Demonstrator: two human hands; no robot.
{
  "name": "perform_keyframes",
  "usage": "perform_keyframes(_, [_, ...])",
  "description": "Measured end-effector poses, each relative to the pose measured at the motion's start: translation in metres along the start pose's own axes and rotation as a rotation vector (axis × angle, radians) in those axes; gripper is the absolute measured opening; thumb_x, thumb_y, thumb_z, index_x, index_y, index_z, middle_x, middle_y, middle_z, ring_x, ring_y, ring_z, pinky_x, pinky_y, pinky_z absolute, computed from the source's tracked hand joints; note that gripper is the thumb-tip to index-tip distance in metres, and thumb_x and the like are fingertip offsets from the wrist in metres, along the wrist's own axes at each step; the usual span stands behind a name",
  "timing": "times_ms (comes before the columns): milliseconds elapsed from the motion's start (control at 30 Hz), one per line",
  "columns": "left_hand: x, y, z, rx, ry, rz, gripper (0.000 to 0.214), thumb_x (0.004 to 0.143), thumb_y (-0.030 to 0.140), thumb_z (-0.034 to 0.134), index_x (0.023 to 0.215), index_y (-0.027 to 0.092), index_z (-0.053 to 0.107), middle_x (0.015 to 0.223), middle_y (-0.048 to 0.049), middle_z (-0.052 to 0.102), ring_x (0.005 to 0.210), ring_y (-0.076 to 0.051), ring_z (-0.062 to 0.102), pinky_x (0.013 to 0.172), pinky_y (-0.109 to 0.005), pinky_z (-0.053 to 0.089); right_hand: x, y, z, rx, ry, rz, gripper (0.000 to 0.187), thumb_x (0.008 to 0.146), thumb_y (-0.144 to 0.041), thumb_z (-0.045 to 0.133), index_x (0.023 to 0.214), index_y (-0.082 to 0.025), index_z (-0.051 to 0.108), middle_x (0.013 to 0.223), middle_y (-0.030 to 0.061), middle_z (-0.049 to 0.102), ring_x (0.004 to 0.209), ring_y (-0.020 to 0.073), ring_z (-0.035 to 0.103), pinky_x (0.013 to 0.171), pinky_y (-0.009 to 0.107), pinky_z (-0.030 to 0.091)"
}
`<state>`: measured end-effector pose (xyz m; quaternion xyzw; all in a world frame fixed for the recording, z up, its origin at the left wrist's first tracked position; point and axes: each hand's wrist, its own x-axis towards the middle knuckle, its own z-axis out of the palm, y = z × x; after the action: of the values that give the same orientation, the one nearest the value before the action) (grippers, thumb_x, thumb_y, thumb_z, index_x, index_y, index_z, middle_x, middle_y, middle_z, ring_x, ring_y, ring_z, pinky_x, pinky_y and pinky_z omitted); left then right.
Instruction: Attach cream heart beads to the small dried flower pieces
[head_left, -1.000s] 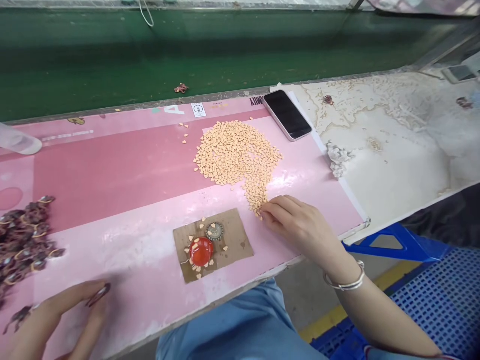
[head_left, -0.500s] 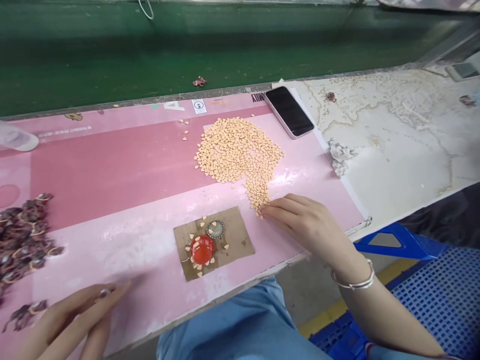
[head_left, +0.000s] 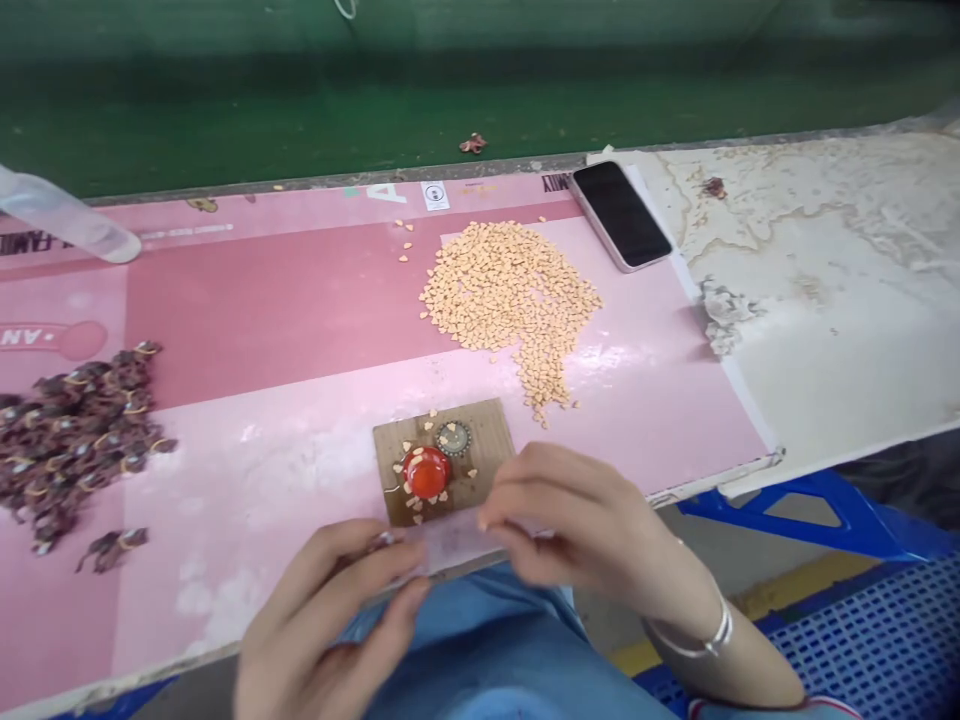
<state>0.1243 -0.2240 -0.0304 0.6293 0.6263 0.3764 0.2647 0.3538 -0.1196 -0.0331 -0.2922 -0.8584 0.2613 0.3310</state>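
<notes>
We hold a thin clear plastic strip [head_left: 450, 540] between our left hand [head_left: 322, 625] and right hand [head_left: 577, 525], just over the cardboard pad [head_left: 442, 455]; it's blurry but looks light and floppy, so our fingers [head_left: 525, 495] pinch both ends

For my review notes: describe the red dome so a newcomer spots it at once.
On the pink work surface, find the cardboard square just behind the right hand. The glossy red dome sits on it, the only bright red thing, beside a round crimped metal cap.
</notes>
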Motion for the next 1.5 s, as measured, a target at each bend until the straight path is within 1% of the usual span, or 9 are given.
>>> perform_keyframes(133, [0.014,0.002,0.009,-0.018,-0.009,0.199,0.008,0.104,0.018,0.068,0.1,0.023,0.072,0.098,-0.0012,0.069,0.081,-0.009,0.073,0.078,-0.012,0.061,0.01,-0.023,0.021,0.03,0.043,-0.086,0.02,0.112,-0.015,0.055,0.098,-0.018,0.069,0.083,0.0016,0.075,0.076,0.0113,0.07,0.074,0.021,0.063])
perform_keyframes(333, [0.016,0.004,0.014,0.053,0.149,0.267,0.015,0.099,0.007,0.064,0.093,0.02,0.067,0.097,0.0005,0.064,0.081,-0.006,0.067,0.078,-0.01,0.058,0.008,-0.025,0.031,0.06,0.118,-0.029,0.014,0.112,-0.018,0.06,0.104,-0.018,0.072,0.087,0.0024,0.078,0.079,0.0113,0.074,0.08,0.02,0.066])
perform_keyframes(567, [0.017,-0.002,0.017,0.073,0.116,0.278,0.016,0.101,0.006,0.063,0.095,0.02,0.068,0.1,0.0004,0.064,0.084,-0.005,0.067,0.079,-0.009,0.057,0.008,-0.026,0.038,0.071,0.168,0.032,0.014,0.098,-0.006,0.067,0.095,-0.019,0.07,0.084,0.0021,0.078,0.075,0.0112,0.074,0.076,0.018,0.065])
perform_keyframes(733, [0.011,-0.018,0.007,0.073,0.177,0.183,0.029,0.102,0.002,0.061,0.118,0.019,0.078,0.112,-0.0033,0.07,0.102,-0.009,0.071,0.096,-0.013,0.059,0.009,-0.011,0.026,-0.176,0.129,0.024,0.022,0.097,0.002,0.065,0.1,-0.019,0.069,0.085,0.0032,0.078,0.073,0.0132,0.073,0.072,0.023,0.063])
perform_keyframes(933, [-0.002,-0.032,0.003,-0.076,0.252,0.069,0.06,0.094,-0.005,0.068,0.14,0.033,0.075,0.121,0.0008,0.081,0.106,-0.012,0.079,0.094,-0.016,0.064,0.008,-0.001,0.029,-0.221,0.065,-0.004,0.021,0.099,0.001,0.064,0.1,-0.02,0.068,0.082,0.0011,0.074,0.07,0.0136,0.066,0.068,0.026,0.058])
perform_keyframes(1000, [-0.005,-0.03,0.005,-0.174,0.305,-0.054,0.057,0.093,-0.001,0.074,0.139,0.032,0.075,0.117,0.0024,0.084,0.101,-0.013,0.082,0.095,-0.017,0.067,0.01,-0.002,0.03,-0.224,0.05,-0.01,0.022,0.099,0.001,0.063,0.101,-0.021,0.067,0.081,0.0004,0.073,0.069,0.0142,0.065,0.067,0.027,0.058])
perform_keyframes(1100, [-0.007,-0.025,0.007,-0.278,0.355,-0.22,0.041,0.091,0.004,0.078,0.123,0.029,0.08,0.109,0.0027,0.087,0.095,-0.015,0.085,0.093,-0.019,0.069,0.012,-0.003,0.03,-0.249,0.023,-0.022,0.022,0.101,0.0,0.061,0.101,-0.022,0.065,0.078,-0.0005,0.072,0.068,0.0148,0.063,0.067,0.028,0.057])
perform_keyframes(1300, [-0.005,-0.027,0.005,-0.432,0.277,-0.207,0.028,0.091,0.004,0.078,0.105,0.028,0.083,0.099,0.001,0.082,0.092,-0.014,0.082,0.084,-0.018,0.07,0.013,-0.003,0.028,-0.275,0.009,-0.057,0.023,0.101,0.0,0.06,0.096,-0.023,0.063,0.073,-0.0008,0.068,0.067,0.0157,0.061,0.065,0.029,0.056])
perform_keyframes(1500, [0.001,-0.02,0.008,-0.686,0.216,-0.356,0.013,0.097,0.032,0.084,0.107,0.03,0.077,0.086,0.0021,0.077,0.076,-0.013,0.081,0.076,-0.019,0.071,0.014,-0.004,0.028,-0.269,0.029,-0.066,0.024,0.099,0.002,0.063,0.093,-0.021,0.063,0.074,0.0003,0.069,0.067,0.0152,0.061,0.064,0.029,0.057])
